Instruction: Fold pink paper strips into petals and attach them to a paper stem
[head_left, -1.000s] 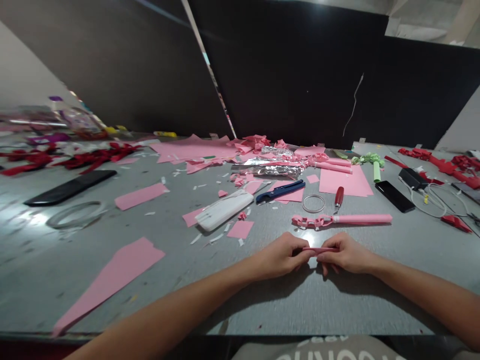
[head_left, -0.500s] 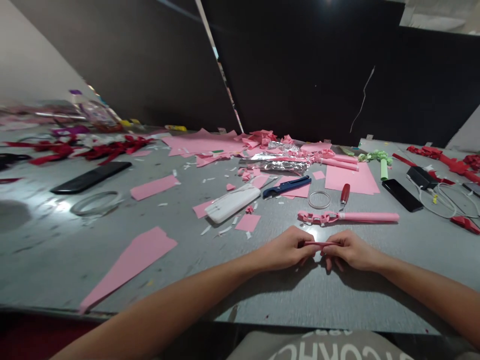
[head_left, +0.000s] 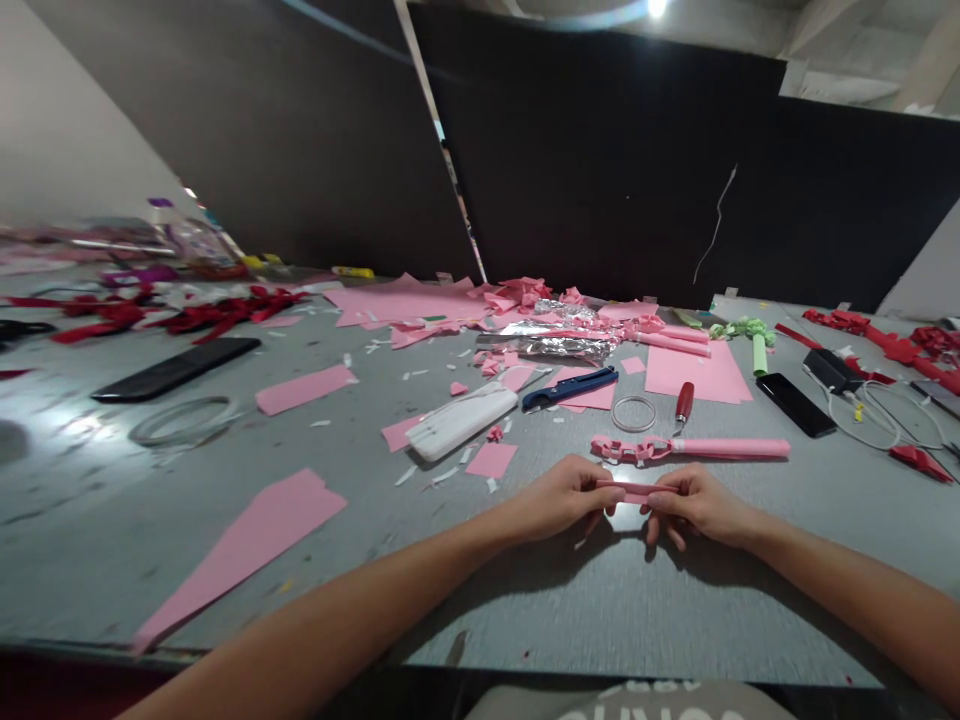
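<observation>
Pink and narrow, a paper strip sits at the dial's centre, seemingly just above the tabletop; whether it is folded or rolled, I cannot tell. The step in hand looks like shaping or creasing it, and the next move would call for light, even pressure from both sides, so that the edges lie level. From left to right: a loose pink piece lies just below nine o'clock, a white case-like object at ten. The left hand, at nine o'clock, has its grip closed on the strip's left end, thumb against fingers. A blue tool lies at eleven, a metal ring at twelve, neither touched. The right hand, at three o'clock, pinches the strip's right end likewise, its lower fingers hanging loose. Beyond it, a pink paper roll lies at two o'clock, apart from the strip.
</observation>
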